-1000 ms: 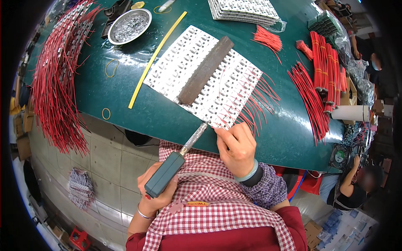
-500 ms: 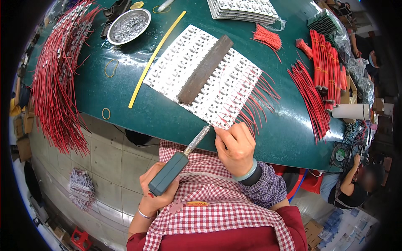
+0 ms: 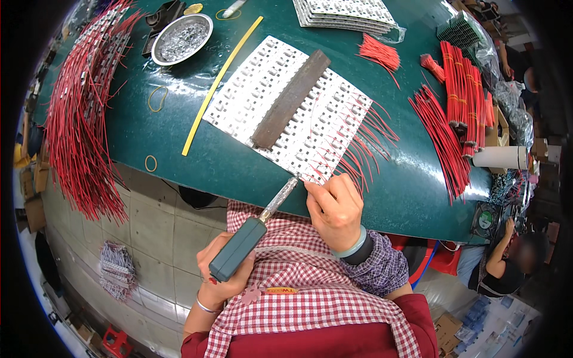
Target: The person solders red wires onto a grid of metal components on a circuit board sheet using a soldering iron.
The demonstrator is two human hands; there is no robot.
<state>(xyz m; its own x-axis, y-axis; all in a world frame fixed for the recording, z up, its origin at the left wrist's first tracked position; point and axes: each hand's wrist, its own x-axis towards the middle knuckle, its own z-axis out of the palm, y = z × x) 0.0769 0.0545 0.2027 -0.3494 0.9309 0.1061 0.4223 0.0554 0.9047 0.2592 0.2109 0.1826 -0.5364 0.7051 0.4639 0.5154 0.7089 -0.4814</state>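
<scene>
My left hand [image 3: 210, 265] is closed round the dark green handle of a soldering iron [image 3: 240, 246]. Its silvery tip points up and right, meeting the near corner of a white panel of small circuit boards [image 3: 250, 77]. At that same corner, the thumb and forefinger of my right hand [image 3: 337, 215] pinch the end of a thin red wire, mostly covered by the fingers. Several red wires [image 3: 364, 156] trail off the panel's right side, above my right hand. A rusty metal bar [image 3: 291, 100] lies across the panel.
On the green table [image 3: 143, 134], wired strips [image 3: 89, 113] hang over the left edge. A metal bowl [image 3: 182, 39] of shiny pieces, a yellow strip [image 3: 222, 86], stacked panels [image 3: 349, 13] and red wire bundles [image 3: 456, 89] surround the panel. Another person [image 3: 507, 265] sits at far right.
The soldering iron and my left hand have shifted very slightly left, its tip still at the panel corner. My right hand keeps its pinch almost unmoved.
</scene>
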